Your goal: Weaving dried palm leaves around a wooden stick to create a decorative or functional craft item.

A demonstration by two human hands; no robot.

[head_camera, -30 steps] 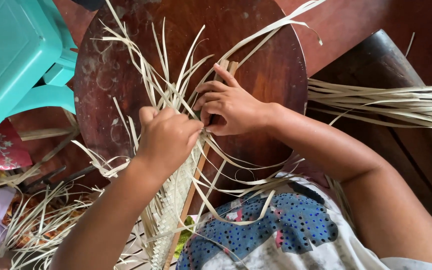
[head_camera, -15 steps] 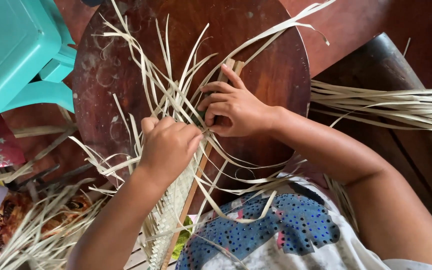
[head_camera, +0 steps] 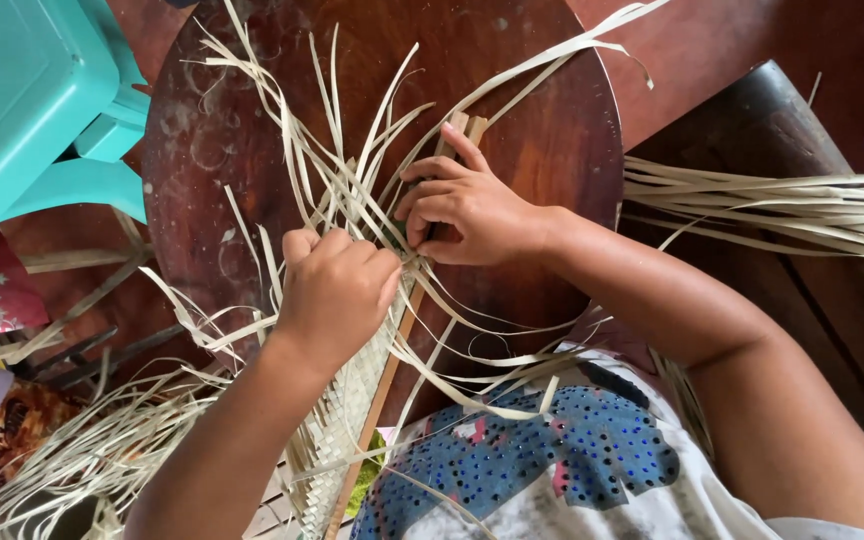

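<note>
Matt straw strips [head_camera: 352, 190], scuffed wooden table [head_camera: 542, 130]

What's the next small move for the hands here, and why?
Probably the left hand pulls its pinched strip snug against the woven mat. The right hand already pins strips on the wooden slat, and loose ends fan out unwoven above.

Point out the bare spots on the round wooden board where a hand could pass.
Bare wood lies right of the right hand, toward the round board's rim, and at its upper left edge. The middle is crowded: loose pale strips fan out above the left hand and woven mat.
</note>
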